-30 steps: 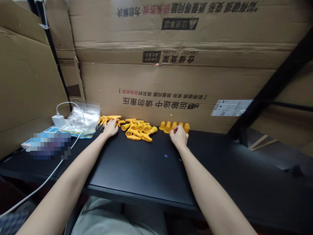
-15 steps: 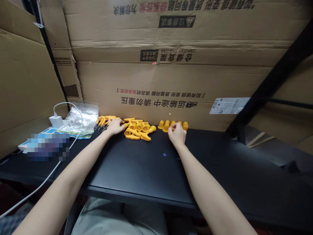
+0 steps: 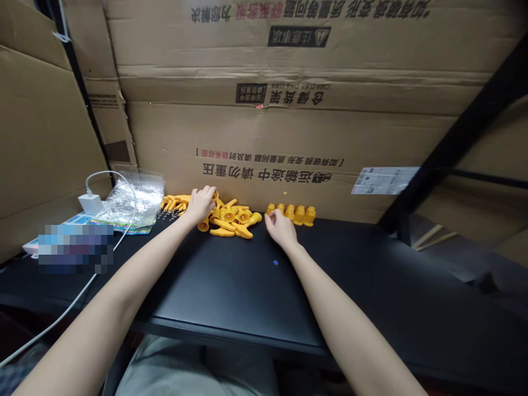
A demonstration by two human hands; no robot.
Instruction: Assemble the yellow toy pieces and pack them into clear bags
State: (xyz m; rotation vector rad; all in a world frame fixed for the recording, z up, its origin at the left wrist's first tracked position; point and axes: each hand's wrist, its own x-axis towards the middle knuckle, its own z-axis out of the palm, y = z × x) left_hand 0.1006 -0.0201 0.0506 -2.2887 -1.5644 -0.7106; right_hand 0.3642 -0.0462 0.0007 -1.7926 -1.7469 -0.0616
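Note:
On the black table (image 3: pixel 231 286) lie three groups of yellow plastic parts along the cardboard wall. My left hand (image 3: pixel 201 202) rests with curled fingers on the left edge of the middle heap of horn-shaped pieces (image 3: pixel 231 220), closed on one of them. A flat pile of thin yellow pieces (image 3: pixel 173 202) lies to its left. My right hand (image 3: pixel 279 226) hovers just left of the row of small yellow cups (image 3: pixel 297 213), fingers pinched together; whether they hold anything is hidden.
Large cardboard sheets (image 3: pixel 289 121) wall in the back and left. A clear plastic bag (image 3: pixel 132 201), a white charger (image 3: pixel 89 203) with its cable, and a power strip sit at the left. A black frame bar (image 3: pixel 449 143) slants at the right.
My left hand moved right from the flat pile onto the middle heap. My right hand drew left and back from the row of cups.

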